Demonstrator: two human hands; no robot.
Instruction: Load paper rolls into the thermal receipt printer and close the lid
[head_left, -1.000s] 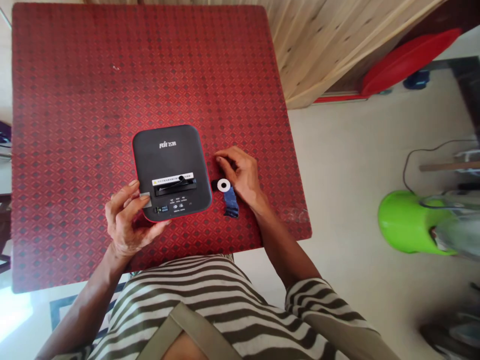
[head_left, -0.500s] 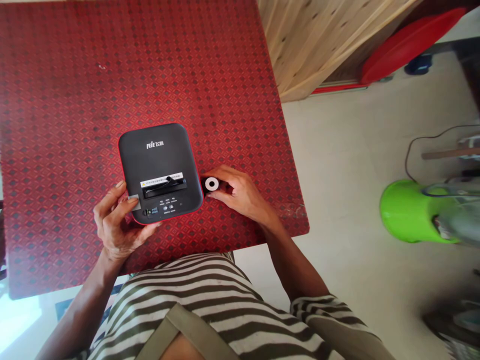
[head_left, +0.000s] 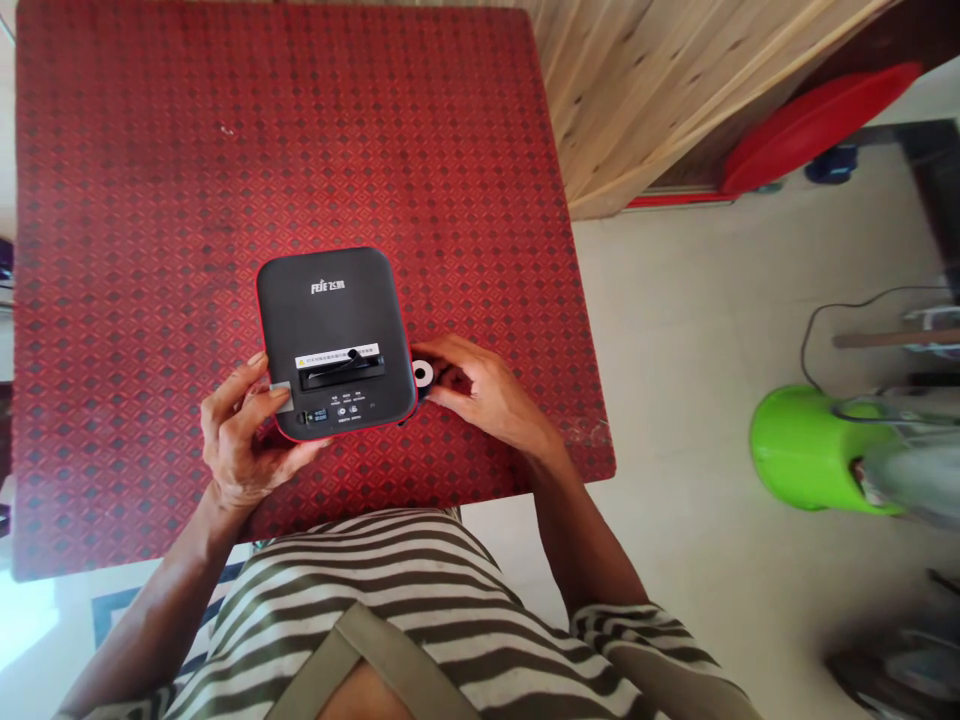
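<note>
A black receipt printer [head_left: 337, 325] with a red rim is held over the near part of the table, its lettered face up. My left hand [head_left: 244, 430] grips its lower left corner, with fingers on the left side and a digit along the near edge. A small grey tab [head_left: 281, 397] shows at my left fingertip. Against the printer's right side is a small white paper roll [head_left: 424, 373] with a dark core. My right hand [head_left: 487, 395] has its fingers closed about this roll; the printer's edge covers part of it. A dark strip sticks out below the roll.
The table [head_left: 300, 150] has a red patterned top, and a small pale mark lies on its far left. Wooden boards [head_left: 622, 90] stand along the right side. On the floor to the right are a green bucket [head_left: 799, 450], a cable and a red round object [head_left: 817, 130].
The camera view has shifted a little. The printer sits slightly closer to the roll, and its right edge now overlaps the roll. Both hands keep their holds.
</note>
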